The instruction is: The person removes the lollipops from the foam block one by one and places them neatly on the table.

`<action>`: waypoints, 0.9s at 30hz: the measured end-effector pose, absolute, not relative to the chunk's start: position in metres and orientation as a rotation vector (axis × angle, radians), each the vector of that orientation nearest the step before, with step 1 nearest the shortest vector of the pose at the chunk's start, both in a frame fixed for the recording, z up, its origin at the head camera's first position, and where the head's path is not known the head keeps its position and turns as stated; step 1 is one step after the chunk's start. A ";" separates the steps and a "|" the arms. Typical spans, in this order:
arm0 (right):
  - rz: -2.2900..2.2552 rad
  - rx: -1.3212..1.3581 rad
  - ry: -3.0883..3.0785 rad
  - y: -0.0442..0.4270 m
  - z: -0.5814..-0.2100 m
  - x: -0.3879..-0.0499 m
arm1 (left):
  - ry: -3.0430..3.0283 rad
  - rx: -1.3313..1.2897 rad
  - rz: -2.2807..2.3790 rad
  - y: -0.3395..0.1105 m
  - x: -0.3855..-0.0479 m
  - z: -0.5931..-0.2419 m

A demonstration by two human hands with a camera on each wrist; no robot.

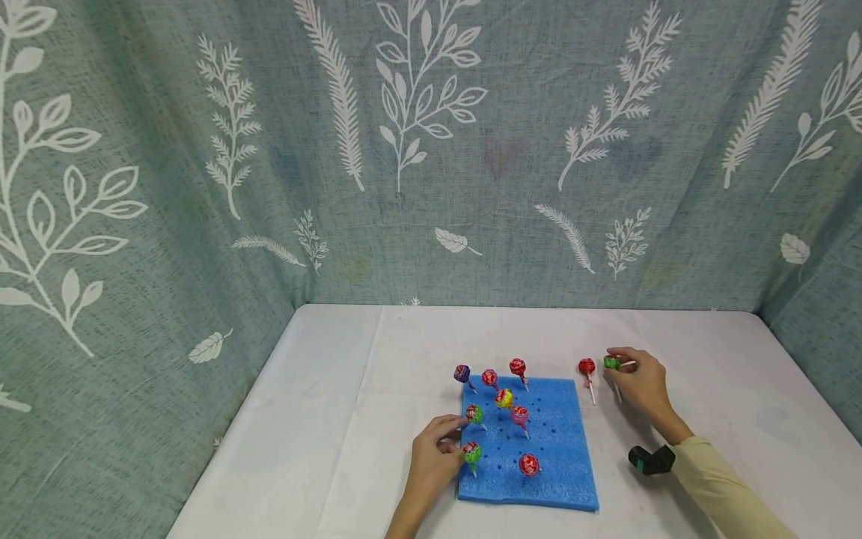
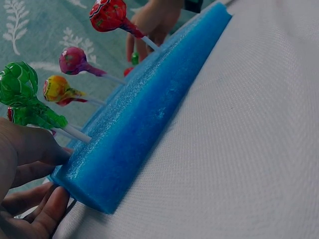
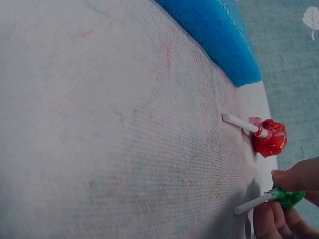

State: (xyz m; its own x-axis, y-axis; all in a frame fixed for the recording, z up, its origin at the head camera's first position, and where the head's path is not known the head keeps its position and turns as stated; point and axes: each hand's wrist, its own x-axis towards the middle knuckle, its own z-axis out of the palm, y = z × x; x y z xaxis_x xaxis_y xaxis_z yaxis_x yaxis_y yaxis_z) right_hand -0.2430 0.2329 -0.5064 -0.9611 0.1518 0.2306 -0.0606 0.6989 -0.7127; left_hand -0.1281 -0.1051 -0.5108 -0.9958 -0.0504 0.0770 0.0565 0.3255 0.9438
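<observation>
A blue foam block lies on the table with several wrapped lollipops standing in it, among them a yellow one and a red one. My left hand is at the block's left edge; in the left wrist view its fingers hold the foam's corner, beside a green lollipop. Right of the block, my right hand pinches a green lollipop by its wrapped head, the white stick pointing out from the fingers. Beside it a red lollipop lies on the table.
A black object is at my right wrist, near the sleeve. The white-covered table reaches back to a green leaf-patterned curtain, which also hangs at both sides.
</observation>
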 end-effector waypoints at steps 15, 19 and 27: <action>1.092 -0.122 -2.716 0.235 -0.510 -0.248 | -2.501 -0.004 -1.723 -0.106 -0.132 -0.523; 1.103 -0.116 -2.729 0.235 -0.510 -0.248 | -2.484 -0.014 -1.736 -0.106 -0.132 -0.521; 1.112 -0.080 -2.745 0.234 -0.508 -0.247 | -2.489 -0.007 -1.737 -0.106 -0.132 -0.521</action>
State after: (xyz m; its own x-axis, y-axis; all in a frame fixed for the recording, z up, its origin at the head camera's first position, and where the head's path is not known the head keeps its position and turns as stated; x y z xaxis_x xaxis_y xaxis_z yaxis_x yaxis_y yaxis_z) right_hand -0.2468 0.2343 -0.5084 -0.9826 0.1164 0.1445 -0.0169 0.7192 -0.6946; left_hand -0.1317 -0.1061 -0.5207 -0.9943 -0.0572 0.0898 0.0645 0.3470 0.9356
